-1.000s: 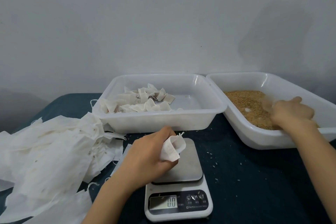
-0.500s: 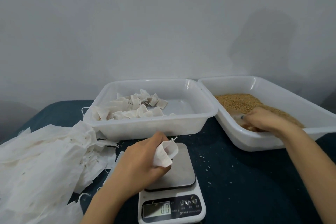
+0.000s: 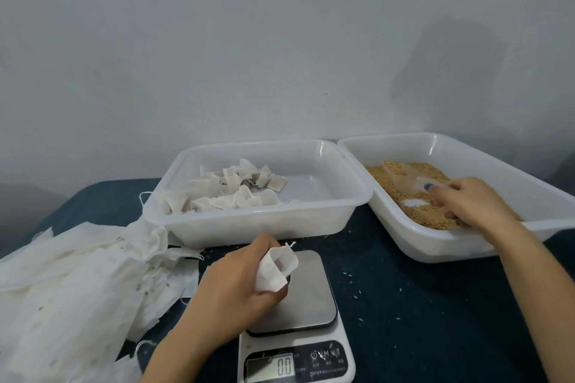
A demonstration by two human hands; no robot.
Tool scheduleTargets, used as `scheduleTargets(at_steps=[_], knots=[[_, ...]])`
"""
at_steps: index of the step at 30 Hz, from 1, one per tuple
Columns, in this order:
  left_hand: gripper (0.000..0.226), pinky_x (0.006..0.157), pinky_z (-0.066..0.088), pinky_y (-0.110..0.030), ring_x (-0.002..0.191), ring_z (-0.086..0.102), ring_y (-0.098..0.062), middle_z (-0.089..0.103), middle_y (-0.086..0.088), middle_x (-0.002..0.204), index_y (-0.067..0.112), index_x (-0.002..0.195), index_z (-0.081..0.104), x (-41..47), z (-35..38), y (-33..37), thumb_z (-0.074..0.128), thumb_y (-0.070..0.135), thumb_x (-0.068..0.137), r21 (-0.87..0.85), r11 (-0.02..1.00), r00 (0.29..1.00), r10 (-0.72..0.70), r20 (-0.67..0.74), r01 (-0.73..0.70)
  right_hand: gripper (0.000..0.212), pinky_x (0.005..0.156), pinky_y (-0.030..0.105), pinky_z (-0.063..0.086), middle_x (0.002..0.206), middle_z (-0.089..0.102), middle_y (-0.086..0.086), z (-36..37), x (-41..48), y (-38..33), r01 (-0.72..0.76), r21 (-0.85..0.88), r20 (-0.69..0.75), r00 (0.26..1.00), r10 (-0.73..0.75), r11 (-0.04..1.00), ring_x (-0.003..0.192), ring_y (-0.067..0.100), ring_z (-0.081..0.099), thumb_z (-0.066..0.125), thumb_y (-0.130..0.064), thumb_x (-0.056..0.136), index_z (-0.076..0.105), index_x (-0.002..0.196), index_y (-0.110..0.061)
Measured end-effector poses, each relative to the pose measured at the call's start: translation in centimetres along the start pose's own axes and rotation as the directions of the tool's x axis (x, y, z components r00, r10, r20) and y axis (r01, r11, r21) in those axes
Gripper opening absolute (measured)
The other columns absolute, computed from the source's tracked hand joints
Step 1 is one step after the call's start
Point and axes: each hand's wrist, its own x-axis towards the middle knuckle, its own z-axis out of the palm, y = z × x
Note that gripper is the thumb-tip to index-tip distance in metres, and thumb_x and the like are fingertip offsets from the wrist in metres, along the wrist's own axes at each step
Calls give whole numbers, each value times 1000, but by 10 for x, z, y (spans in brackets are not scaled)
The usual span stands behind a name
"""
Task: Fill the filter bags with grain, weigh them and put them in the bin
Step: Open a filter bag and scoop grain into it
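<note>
We saw the left grip curled around an empty filter bag, pinching it near its lower end. The bag's mouth stood open and turned up and toward the right grip. The bag's drawstring poked out just past the thumb. Bag and left grip sat over the left part of the steel plate of a scale, whose display, just nearer than the grip, read 0.0. We could not tell whether the knuckles touched the plate.

The right grip was well apart from the bag, down inside the grain bin. Its fingers were curled round the handle of what looked like a clear scoop, which lay in the grain and pointed away to that grip's left.

Just beyond the left grip stood a second white bin, rim to rim with the grain bin. It held a loose heap of filled bags toward its left side. To the left of the left grip sprawled a pile of empty filter bags.

Everything rested on a dark blue tabletop, with stray grains scattered between the two grips. Behind the bins rose a plain pale grey wall, with a soft shadow above the grain bin.
</note>
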Motion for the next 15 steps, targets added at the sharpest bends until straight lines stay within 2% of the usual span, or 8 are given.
scheduleTargets(at_steps=[2, 5, 8, 10, 12, 15], knots=[[27, 59, 43, -18, 76, 60, -3, 62, 24, 87, 47, 99, 45, 1, 0, 1, 52, 59, 75, -128, 991, 999, -33, -25, 30, 24, 63, 32, 39, 84, 68, -9, -5, -9, 2, 54, -1, -26, 998, -54, 999, 73, 15, 63, 54, -36, 96, 67, 81, -23], [26, 55, 42, -14, 64, 57, -4, 63, 17, 76, 42, 96, 52, 3, -1, 3, 56, 59, 77, -311, 949, 996, -68, -63, 45, 21, 67, 36, 43, 80, 71, -17, -10, -19, 5, 151, 118, -49, 988, -147, 981, 69, 16, 62, 56, -34, 95, 71, 81, -29], [24, 55, 41, -12, 61, 54, -1, 63, 16, 74, 41, 94, 52, 4, -3, 2, 59, 57, 76, -385, 921, 994, -90, -66, 58, 16, 74, 41, 49, 85, 73, -19, -12, -26, 3, 264, 242, -7, 963, -270, 934, 65, 19, 58, 59, -34, 94, 74, 87, -34], [25, 55, 40, -11, 60, 53, 0, 63, 15, 73, 42, 93, 51, 4, -4, -1, 60, 56, 75, -400, 914, 992, -108, -59, 76, 12, 69, 34, 49, 86, 72, -20, -12, -33, -4, 329, 303, 54, 931, -361, 894, 63, 15, 56, 60, -40, 90, 71, 94, -42], [27, 55, 40, -11, 61, 54, -1, 63, 15, 73, 42, 94, 50, 5, -6, -4, 61, 55, 72, -401, 912, 990, -128, -60, 93, 23, 68, 25, 49, 88, 69, -23, -9, -40, -15, 392, 347, 114, 884, -453, 852, 69, 11, 60, 57, -50, 80, 69, 100, -49], [29, 56, 41, -11, 64, 56, -2, 64, 16, 77, 45, 95, 49, 4, -7, -8, 62, 56, 71, -382, 918, 988, -141, -65, 107, 27, 70, 13, 51, 100, 71, -21, 1, -50, -28, 492, 428, 148, 790, -596, 758, 82, 0, 64, 58, -46, 77, 72, 99, -52]])
